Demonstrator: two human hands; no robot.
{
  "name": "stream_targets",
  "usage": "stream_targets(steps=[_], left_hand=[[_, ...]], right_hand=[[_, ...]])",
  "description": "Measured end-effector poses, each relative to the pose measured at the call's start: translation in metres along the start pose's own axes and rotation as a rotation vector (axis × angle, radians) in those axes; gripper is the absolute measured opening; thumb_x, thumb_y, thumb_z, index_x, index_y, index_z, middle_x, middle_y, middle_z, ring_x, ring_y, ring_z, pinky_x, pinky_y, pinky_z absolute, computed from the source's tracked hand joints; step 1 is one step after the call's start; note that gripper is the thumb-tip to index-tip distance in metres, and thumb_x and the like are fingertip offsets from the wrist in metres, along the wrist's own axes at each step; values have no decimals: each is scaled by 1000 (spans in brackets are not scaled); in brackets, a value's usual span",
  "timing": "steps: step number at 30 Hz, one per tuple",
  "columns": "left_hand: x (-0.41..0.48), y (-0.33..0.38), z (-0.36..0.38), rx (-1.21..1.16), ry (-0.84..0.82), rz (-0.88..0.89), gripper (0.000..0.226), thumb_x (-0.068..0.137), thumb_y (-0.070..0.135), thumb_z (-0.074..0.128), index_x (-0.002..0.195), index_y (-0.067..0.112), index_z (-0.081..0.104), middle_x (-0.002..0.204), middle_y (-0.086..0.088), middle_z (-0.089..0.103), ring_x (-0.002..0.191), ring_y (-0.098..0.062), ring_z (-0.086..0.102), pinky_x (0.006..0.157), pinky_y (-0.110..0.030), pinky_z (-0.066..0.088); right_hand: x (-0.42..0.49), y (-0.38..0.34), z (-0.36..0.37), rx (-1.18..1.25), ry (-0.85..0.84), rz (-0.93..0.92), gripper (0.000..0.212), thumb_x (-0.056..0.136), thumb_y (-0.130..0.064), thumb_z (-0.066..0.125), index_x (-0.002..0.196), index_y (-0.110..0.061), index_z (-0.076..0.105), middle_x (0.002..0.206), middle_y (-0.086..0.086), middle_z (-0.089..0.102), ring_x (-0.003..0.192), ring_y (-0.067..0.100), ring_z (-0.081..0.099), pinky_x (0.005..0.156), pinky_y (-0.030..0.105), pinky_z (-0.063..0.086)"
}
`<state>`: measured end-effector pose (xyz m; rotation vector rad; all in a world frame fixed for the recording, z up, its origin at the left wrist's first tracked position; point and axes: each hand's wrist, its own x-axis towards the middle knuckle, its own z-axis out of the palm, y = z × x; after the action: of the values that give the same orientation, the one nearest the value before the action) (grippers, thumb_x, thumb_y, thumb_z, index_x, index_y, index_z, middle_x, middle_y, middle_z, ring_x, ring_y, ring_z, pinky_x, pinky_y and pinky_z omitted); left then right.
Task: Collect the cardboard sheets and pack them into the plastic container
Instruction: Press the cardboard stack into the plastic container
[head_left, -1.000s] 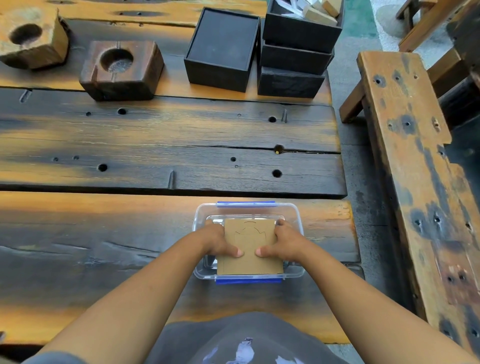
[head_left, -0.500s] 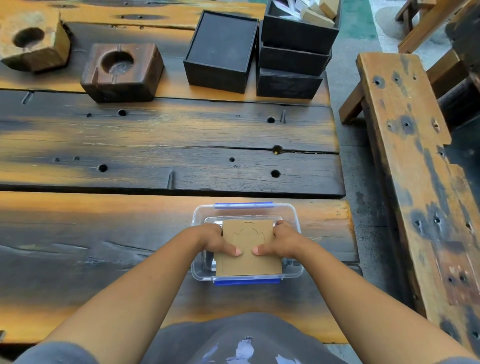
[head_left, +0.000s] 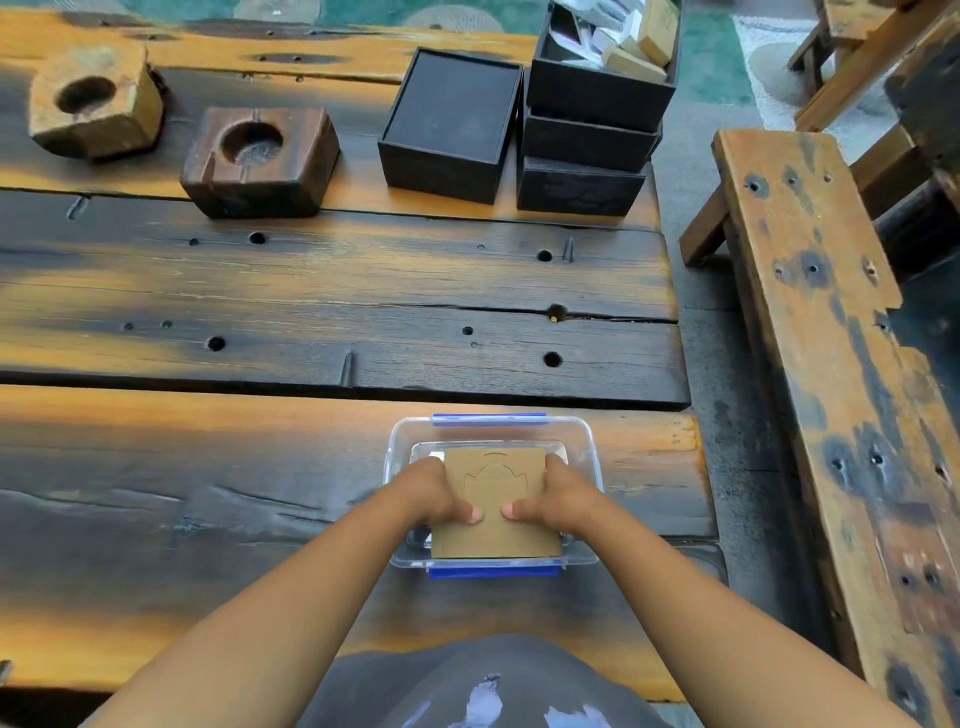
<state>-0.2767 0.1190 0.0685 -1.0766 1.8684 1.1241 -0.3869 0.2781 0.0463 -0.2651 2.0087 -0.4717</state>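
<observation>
Brown square cardboard sheet (head_left: 496, 506) with die-cut outline, clamped at both side edges by left hand (head_left: 441, 493) and right hand (head_left: 558, 493), sits over the clear plastic container (head_left: 592, 447) with blue clips on the wooden table (head_left: 260, 457); risk: near edge overhangs the rim, may jam or buckle if pressed.

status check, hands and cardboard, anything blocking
Left hand and right hand both gripping the cardboard sheets. Sheets held over the open plastic container, near edge at its rim. Nothing in the way.
</observation>
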Motion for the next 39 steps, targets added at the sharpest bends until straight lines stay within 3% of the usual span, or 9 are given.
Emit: stream_targets(steps=[4, 7, 13, 17, 25, 28, 31, 36, 39], left_hand=[[-7, -11, 18, -350, 94, -11, 70, 67, 25, 87, 124, 12, 49, 120, -6, 66, 109, -26, 66, 97, -40, 54], [-9, -19, 32, -678, 76, -60, 59, 72, 13, 83, 121, 7, 51, 118, -13, 68, 104, -30, 69, 95, -46, 56], [-9, -20, 41, -859, 67, -112, 46, 79, 6, 76, 118, 7, 52, 115, -15, 68, 104, -32, 67, 96, -49, 55], [-10, -23, 37, -873, 26, -102, 45, 81, 4, 74, 121, 7, 53, 116, -14, 69, 105, -32, 68, 96, -48, 55], [-11, -25, 25, -745, 27, -90, 46, 84, 3, 71, 124, 7, 48, 123, -14, 65, 107, -30, 66, 92, -43, 56], [-11, -16, 7, -510, 32, -20, 46, 81, 7, 74, 119, 14, 50, 121, -8, 65, 108, -27, 65, 92, -40, 54], [-9, -3, -10, -206, -12, -1, 57, 77, 16, 80, 128, 11, 55, 125, -9, 65, 114, -29, 63, 102, -43, 50], [-4, 5, -22, -101, -175, -48, 56, 74, 24, 85, 122, 14, 58, 118, -4, 63, 105, -24, 57, 92, -33, 45], [1, 5, -21, -4, -178, -48, 65, 73, 28, 86, 128, 12, 56, 124, -5, 62, 114, -26, 58, 103, -36, 44]], right_hand=[[-7, 11, 5, 359, 39, 19, 69, 68, -31, 86, 122, -21, 44, 117, 3, 65, 96, 18, 66, 86, 37, 56], [-9, 17, 7, 405, 27, 47, 68, 71, -28, 83, 123, -16, 43, 117, 5, 65, 99, 21, 66, 88, 38, 56], [-11, 12, 16, 550, 41, 80, 51, 74, -25, 81, 113, -15, 51, 106, 3, 67, 89, 18, 68, 67, 31, 55], [-14, 13, 19, 609, 40, 52, 45, 74, -23, 79, 111, -18, 55, 105, 1, 70, 90, 19, 70, 66, 30, 56], [-17, 9, 14, 511, -16, 13, 46, 80, -23, 75, 113, -25, 43, 109, -5, 66, 91, 13, 67, 63, 22, 53], [-15, -1, 6, 287, 31, -19, 47, 80, -25, 74, 116, -29, 43, 110, -5, 64, 92, 16, 64, 71, 25, 50], [-8, -12, -5, 124, 42, 24, 44, 77, -31, 75, 114, -18, 56, 115, 2, 66, 97, 20, 64, 82, 32, 54], [-4, -17, -19, 29, -125, 119, 68, 71, -41, 81, 128, -15, 54, 125, 4, 61, 107, 24, 62, 93, 37, 51], [-2, -14, -20, -10, -144, 94, 67, 72, -41, 82, 129, -16, 58, 130, 4, 61, 111, 24, 62, 98, 39, 51]])
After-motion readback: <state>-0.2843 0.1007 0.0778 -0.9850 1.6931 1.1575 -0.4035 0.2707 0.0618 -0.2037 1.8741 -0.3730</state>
